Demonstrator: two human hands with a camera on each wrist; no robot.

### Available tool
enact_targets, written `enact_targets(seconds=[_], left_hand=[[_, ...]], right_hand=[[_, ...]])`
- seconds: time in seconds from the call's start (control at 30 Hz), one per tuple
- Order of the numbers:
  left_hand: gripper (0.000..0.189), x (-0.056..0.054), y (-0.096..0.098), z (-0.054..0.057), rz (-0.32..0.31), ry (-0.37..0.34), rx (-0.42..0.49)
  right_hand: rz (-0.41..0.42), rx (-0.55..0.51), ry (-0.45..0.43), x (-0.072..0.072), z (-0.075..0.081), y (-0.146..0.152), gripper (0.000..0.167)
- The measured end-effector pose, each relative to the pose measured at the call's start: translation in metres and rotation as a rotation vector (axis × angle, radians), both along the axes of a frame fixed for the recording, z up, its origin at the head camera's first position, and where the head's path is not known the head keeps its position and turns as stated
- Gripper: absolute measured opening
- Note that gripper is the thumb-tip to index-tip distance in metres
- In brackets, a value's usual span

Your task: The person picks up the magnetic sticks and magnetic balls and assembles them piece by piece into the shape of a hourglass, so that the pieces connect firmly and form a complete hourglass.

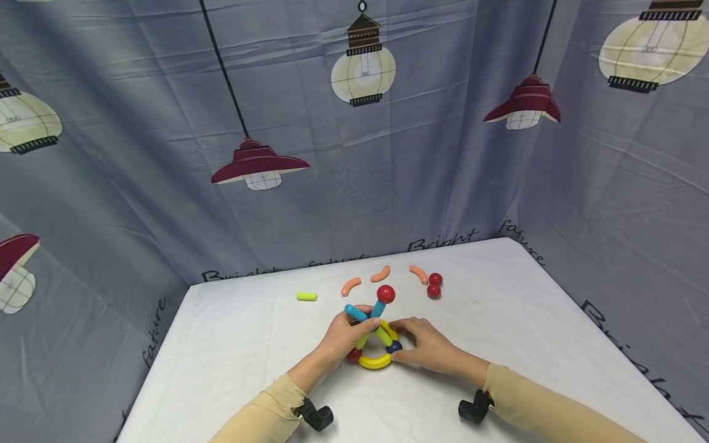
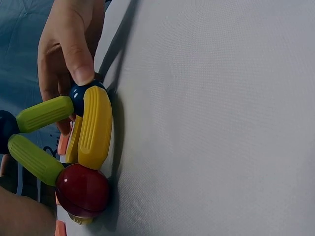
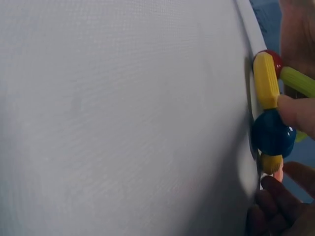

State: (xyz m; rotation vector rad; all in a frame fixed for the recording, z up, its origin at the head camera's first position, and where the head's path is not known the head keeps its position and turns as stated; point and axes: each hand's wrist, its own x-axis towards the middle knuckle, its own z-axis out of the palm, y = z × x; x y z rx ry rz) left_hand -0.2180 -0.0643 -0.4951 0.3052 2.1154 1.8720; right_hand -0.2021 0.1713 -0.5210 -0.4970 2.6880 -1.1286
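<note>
Left hand: grasping the upper part of a toy frame, thumb across the front; its exact finger contacts are partly hidden. Right hand: gripping the dark blue ball at the frame's right side, thumb on the near side, fingers curled behind.

The frame stands at the middle of the near half of the table. Its base is a ring of yellow curved sticks, with a lower red ball at the left. Green sticks lean up from the base; above them rise light blue sticks, one topped by an upper red ball.

Handling, as judged: light, hard plastic, stiff in each piece but weaker at the joints. The glossy balls may slip; the ribbed sticks should offer better purchase. Best held at the base balls, with the upper joint steadied; lifting by the upper red ball alone could part it.

Beyond the hands, toward the far edge: a loose green stick at left, three orange curved sticks, and two loose red balls, touching, at right.
</note>
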Motion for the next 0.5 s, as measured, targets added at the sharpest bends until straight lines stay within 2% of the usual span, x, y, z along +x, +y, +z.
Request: enact_targets(seconds=[0.2, 0.5], left_hand=[[0.04, -0.0004, -0.0003, -0.0003, -0.001, 0.004, 0.003], [0.036, -0.0011, 0.0004, 0.0004, -0.001, 0.001, 0.019]], right_hand=[[-0.009, 0.04, 0.013, 0.0003, 0.0021, -0.0027, 0.069], [-0.019, 0.025, 0.016, 0.0004, 0.0029, -0.0019, 0.066]])
